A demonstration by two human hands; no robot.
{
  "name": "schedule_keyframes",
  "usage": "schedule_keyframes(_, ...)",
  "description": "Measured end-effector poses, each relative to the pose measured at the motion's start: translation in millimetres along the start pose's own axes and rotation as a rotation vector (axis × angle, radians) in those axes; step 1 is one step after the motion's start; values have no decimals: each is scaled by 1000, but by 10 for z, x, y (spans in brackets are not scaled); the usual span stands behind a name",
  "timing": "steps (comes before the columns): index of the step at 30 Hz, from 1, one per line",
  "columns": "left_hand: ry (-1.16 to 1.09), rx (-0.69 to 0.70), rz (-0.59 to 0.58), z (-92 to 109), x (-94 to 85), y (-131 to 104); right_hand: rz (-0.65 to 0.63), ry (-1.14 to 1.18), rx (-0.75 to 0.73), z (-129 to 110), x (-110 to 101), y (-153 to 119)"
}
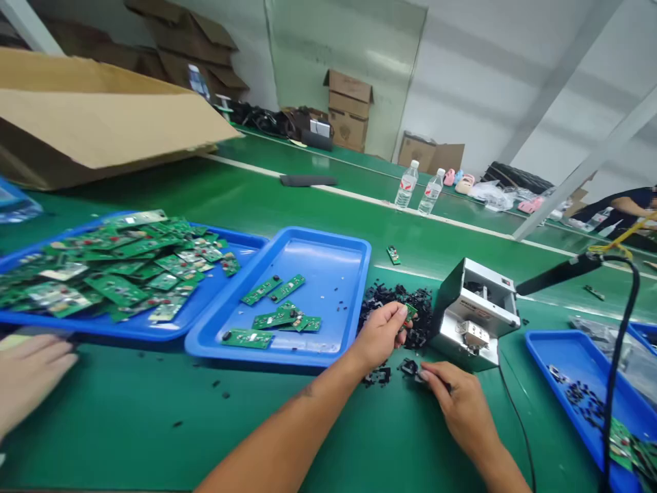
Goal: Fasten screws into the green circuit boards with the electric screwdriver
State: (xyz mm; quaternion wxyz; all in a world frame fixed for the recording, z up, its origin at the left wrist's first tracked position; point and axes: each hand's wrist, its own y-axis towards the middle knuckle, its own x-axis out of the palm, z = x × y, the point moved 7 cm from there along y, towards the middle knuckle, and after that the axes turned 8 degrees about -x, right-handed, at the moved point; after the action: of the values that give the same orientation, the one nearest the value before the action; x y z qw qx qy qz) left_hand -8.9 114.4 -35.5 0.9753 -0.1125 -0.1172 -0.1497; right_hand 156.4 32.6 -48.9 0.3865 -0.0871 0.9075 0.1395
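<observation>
Just in front of the machine (475,311), a small black piece (409,368) could have slipped away, since the right hand (458,397), held low, seemed to pinch only its edge. Left of the machine, the left hand (381,334), forearm slanting over the worktop (154,438), pinched a green board (410,314) between thumb and fingers; a slack grip might have dropped it among black scraps (421,302). Beyond the machine stood two bottles (406,188).

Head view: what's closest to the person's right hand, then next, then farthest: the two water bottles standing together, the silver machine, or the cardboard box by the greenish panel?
From the right hand:
1. Silver machine: just beyond it.
2. Water bottles: past the machine, a bit left.
3. Cardboard box: way back, left of the bottles.
</observation>
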Motion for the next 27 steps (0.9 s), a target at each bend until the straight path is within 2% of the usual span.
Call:
schedule_keyframes(6,54,-28,-28,-52,77,-32,12,-99,86,149,-172,-252)
schedule_keyframes(10,82,-53,-83,-70,150,-69,6,-64,119,133,-240,-220)
schedule_keyframes(16,82,-99,-125,-91,201,-121,-154,-166,91,12,-91,21)
schedule_keyframes(19,117,-134,-191,-126,245,-141,-165,-239,93,-68,-66,60)
schedule_keyframes(23,132,-174,-253,-161,296,-164,-191,-214,105,-163,-52,9)
schedule_keyframes(27,124,-156,-282,-155,324,-196,-183,-254,28,-174,-32,-140)
